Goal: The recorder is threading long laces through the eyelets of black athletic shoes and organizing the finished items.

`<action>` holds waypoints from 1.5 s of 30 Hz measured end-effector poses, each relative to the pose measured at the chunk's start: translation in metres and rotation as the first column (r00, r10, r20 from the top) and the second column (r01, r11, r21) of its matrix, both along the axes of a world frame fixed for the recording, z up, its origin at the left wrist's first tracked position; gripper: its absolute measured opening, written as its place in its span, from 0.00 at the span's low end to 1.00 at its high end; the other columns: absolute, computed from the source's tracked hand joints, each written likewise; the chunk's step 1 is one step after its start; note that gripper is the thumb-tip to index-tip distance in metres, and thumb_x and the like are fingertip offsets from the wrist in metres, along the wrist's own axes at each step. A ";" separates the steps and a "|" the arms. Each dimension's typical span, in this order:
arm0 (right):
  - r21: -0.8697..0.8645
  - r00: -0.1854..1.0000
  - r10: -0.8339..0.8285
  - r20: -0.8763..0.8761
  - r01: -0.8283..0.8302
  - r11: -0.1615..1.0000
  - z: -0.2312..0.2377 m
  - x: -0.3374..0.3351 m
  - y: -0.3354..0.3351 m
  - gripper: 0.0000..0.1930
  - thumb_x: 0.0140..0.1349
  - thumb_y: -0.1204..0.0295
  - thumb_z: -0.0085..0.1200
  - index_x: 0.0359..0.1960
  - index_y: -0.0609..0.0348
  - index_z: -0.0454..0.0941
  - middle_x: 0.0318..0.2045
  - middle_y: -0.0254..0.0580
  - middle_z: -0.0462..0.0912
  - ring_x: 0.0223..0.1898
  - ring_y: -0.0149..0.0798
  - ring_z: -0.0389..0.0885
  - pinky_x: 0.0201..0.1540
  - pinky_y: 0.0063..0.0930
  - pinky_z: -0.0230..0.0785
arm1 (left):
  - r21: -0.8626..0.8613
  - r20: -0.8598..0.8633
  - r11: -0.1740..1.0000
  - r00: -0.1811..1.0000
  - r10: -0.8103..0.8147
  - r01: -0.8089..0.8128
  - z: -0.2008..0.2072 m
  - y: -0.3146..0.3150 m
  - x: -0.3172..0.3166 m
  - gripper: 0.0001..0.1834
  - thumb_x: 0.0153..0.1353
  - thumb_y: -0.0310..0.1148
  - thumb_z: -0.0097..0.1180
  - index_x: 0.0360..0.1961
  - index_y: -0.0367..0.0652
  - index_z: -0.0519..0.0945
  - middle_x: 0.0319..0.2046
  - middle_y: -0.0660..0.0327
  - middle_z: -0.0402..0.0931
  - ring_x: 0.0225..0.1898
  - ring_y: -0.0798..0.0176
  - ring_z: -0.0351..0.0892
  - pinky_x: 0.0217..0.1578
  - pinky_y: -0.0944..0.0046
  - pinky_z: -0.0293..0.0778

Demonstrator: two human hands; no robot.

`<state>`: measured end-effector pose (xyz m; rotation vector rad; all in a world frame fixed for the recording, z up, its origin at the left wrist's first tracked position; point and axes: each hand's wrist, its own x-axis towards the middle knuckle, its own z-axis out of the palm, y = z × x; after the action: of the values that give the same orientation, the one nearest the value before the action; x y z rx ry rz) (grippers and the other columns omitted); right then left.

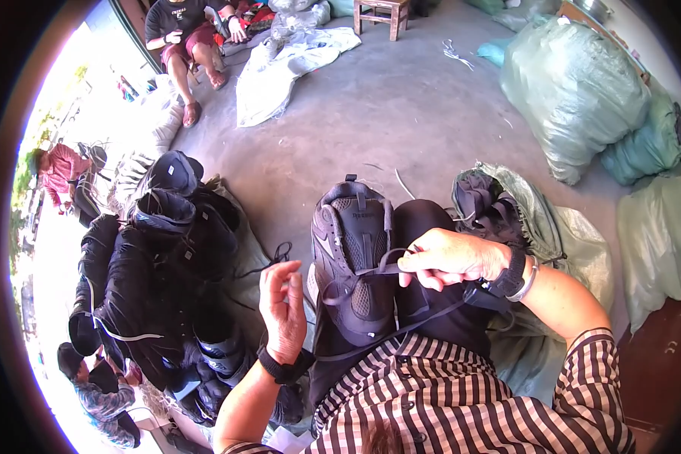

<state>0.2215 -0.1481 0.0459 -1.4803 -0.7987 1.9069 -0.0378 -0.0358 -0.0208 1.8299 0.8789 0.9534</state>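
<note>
A dark grey sneaker (353, 257) with a mesh tongue and a light side stripe lies on my lap, its toe toward me. My right hand (454, 259) is closed at the sneaker's right side, pinching a dark shoelace (371, 270) that stretches across to the front of the tongue. Left of the sneaker, my left hand (284, 310) is raised, fingers loosely bent and thumb apart, with nothing visible in it. A loop of lace hangs over the toe's left side. Dark wristbands are on both wrists.
A heap of black shoes (166, 280) stands to my left. At right, an opened woven sack (537, 212) holds dark laces or straps. Large pale green sacks (575, 91) fill the far right. A seated person (185, 30), a white sheet (287, 72) and a wooden stool (382, 15) are farther off.
</note>
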 end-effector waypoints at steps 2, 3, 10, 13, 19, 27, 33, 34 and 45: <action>0.003 1.000 0.016 0.006 -0.016 1.000 0.002 -0.002 0.004 0.16 0.63 0.61 0.49 0.29 0.63 0.78 0.12 0.36 0.75 0.07 0.19 0.58 0.10 0.14 0.48 | 0.246 -0.093 0.962 0.991 -0.099 0.119 0.027 0.002 0.005 0.10 0.61 0.34 0.49 0.37 0.39 0.77 0.33 0.54 0.72 0.38 0.57 0.72 0.42 0.63 0.68; 0.008 1.000 0.013 0.009 -0.013 1.000 0.002 -0.004 0.005 0.16 0.63 0.61 0.49 0.29 0.63 0.78 0.12 0.36 0.75 0.07 0.19 0.58 0.10 0.14 0.48 | 0.375 -0.177 0.894 0.965 -0.192 0.246 0.043 -0.001 0.011 0.12 0.55 0.39 0.57 0.34 0.41 0.78 0.31 0.55 0.72 0.37 0.53 0.72 0.42 0.60 0.69; 0.010 0.999 -0.035 -0.016 0.035 0.999 -0.002 -0.002 0.007 0.15 0.64 0.63 0.48 0.29 0.64 0.78 0.12 0.34 0.74 0.07 0.19 0.60 0.10 0.13 0.48 | 0.448 -0.532 0.806 0.840 -0.108 0.387 0.045 -0.018 0.039 0.14 0.46 0.38 0.65 0.22 0.43 0.73 0.23 0.60 0.71 0.30 0.55 0.71 0.32 0.59 0.68; 0.007 1.000 -0.027 -0.012 0.028 1.000 -0.004 0.000 0.010 0.14 0.63 0.64 0.48 0.29 0.64 0.78 0.11 0.34 0.74 0.07 0.19 0.60 0.10 0.13 0.48 | 0.303 -0.399 0.891 0.894 -0.203 0.337 0.040 -0.015 0.034 0.12 0.47 0.33 0.64 0.22 0.42 0.73 0.22 0.57 0.71 0.27 0.54 0.71 0.30 0.60 0.69; 0.057 0.992 0.093 0.080 -0.098 0.994 -0.011 0.004 0.010 0.13 0.61 0.63 0.51 0.30 0.61 0.79 0.12 0.34 0.74 0.08 0.19 0.59 0.10 0.15 0.47 | -0.341 0.082 0.906 0.968 -0.238 0.252 0.018 0.035 -0.018 0.07 0.57 0.23 0.54 0.22 0.38 0.73 0.25 0.67 0.69 0.29 0.73 0.67 0.30 0.70 0.64; 0.059 0.877 0.310 0.367 -0.355 0.933 -0.002 0.001 0.011 0.12 0.61 0.63 0.51 0.29 0.60 0.76 0.12 0.32 0.74 0.10 0.21 0.63 0.13 0.17 0.53 | -0.163 -0.315 0.973 0.926 -0.206 0.160 -0.011 0.033 -0.020 0.11 0.57 0.27 0.56 0.41 0.37 0.76 0.37 0.56 0.74 0.35 0.66 0.76 0.35 0.68 0.72; 0.150 0.930 0.261 0.259 -0.305 0.940 0.029 0.007 0.031 0.13 0.59 0.62 0.53 0.27 0.60 0.78 0.13 0.30 0.73 0.10 0.19 0.62 0.13 0.14 0.51 | 0.296 -0.366 0.886 0.899 -0.240 0.357 0.039 -0.013 0.012 0.41 0.51 0.42 0.62 0.61 0.34 0.59 0.59 0.43 0.60 0.61 0.43 0.59 0.61 0.51 0.55; 0.172 0.959 0.246 0.138 -0.268 0.948 0.028 0.004 0.033 0.16 0.59 0.58 0.54 0.26 0.60 0.78 0.13 0.30 0.73 0.10 0.19 0.62 0.13 0.13 0.52 | 0.313 -0.453 0.852 0.854 -0.256 0.421 0.035 -0.018 0.017 0.52 0.46 0.53 0.64 0.63 0.31 0.54 0.63 0.40 0.53 0.63 0.40 0.54 0.62 0.49 0.51; 0.470 0.750 -0.519 -0.410 0.661 0.585 0.098 0.090 0.059 0.17 0.66 0.58 0.46 0.20 0.48 0.66 0.13 0.21 0.61 0.08 0.18 0.52 0.11 0.13 0.47 | 0.211 -0.509 0.855 0.800 -0.319 0.474 0.020 -0.015 0.018 0.58 0.47 0.61 0.58 0.66 0.33 0.46 0.67 0.41 0.43 0.67 0.42 0.48 0.63 0.49 0.47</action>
<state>0.3113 -0.0895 0.1438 -0.9280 -0.5928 1.1219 -0.0199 -0.0511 -0.0005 2.4729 0.5676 0.4064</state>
